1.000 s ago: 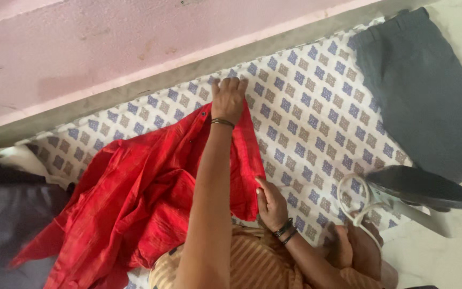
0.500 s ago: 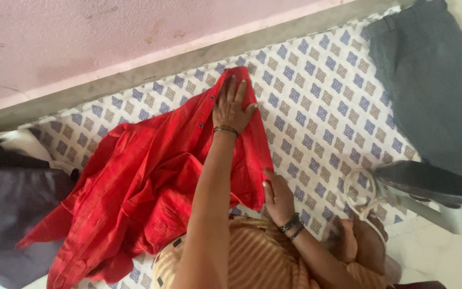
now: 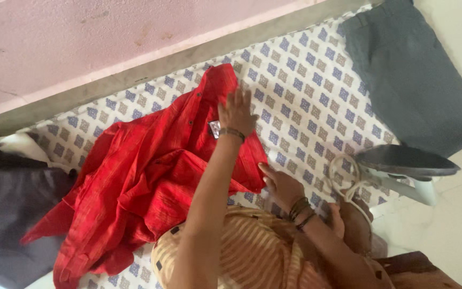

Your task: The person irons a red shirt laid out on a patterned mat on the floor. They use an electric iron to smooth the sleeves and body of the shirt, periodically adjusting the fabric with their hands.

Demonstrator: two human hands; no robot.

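A red shirt (image 3: 151,176) lies crumpled on a white sheet with a blue and tan pattern (image 3: 306,101). Its collar end points toward the wall, and a small label shows near my wrist. My left hand (image 3: 236,111) rests flat on the shirt's upper part, fingers spread, with a bangle on the wrist. My right hand (image 3: 278,183), wearing dark bangles, grips the shirt's near right edge at its corner. My lap in striped tan cloth (image 3: 252,257) sits just below the shirt.
An electric iron (image 3: 407,163) stands at the right on the sheet's edge, its white cord (image 3: 348,182) looped beside my right arm. Folded grey trousers (image 3: 413,80) lie at the far right. Dark grey cloth (image 3: 6,214) is heaped at the left. A pink wall (image 3: 108,37) runs behind.
My left hand has slid back down the shirt from its top end toward me, lying flat. The shirt's collar end now lies stretched toward the wall. My right hand stays at the corner.
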